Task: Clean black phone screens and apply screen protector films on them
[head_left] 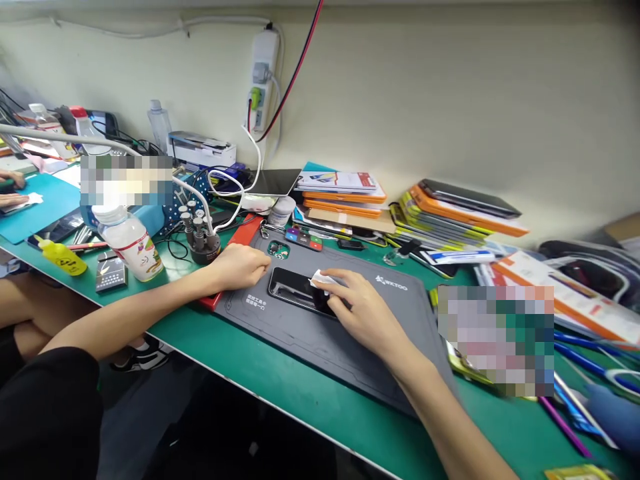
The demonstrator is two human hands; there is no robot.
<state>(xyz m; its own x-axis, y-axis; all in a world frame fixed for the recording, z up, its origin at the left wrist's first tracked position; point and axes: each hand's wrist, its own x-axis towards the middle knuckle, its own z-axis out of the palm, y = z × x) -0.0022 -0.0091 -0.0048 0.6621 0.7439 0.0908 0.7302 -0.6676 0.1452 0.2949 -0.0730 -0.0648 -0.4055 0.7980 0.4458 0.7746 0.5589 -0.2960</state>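
The right hand (363, 310) pinches a small white folded wipe (320, 280) between thumb and fingertips, pressing it onto the right half of the black glossy rectangular phone (293, 287). The left hand (240, 265), fingers curled, rests against the phone's left end; whether it clamps the edge cannot be determined.

Probable hazards: uneven pressure may slide the phone across the grey rubber work mat (350, 353); grit trapped under the wipe may scratch the glass.

The phone lies flat beneath both hands, mid-mat, near the front edge of the green table (280, 383).
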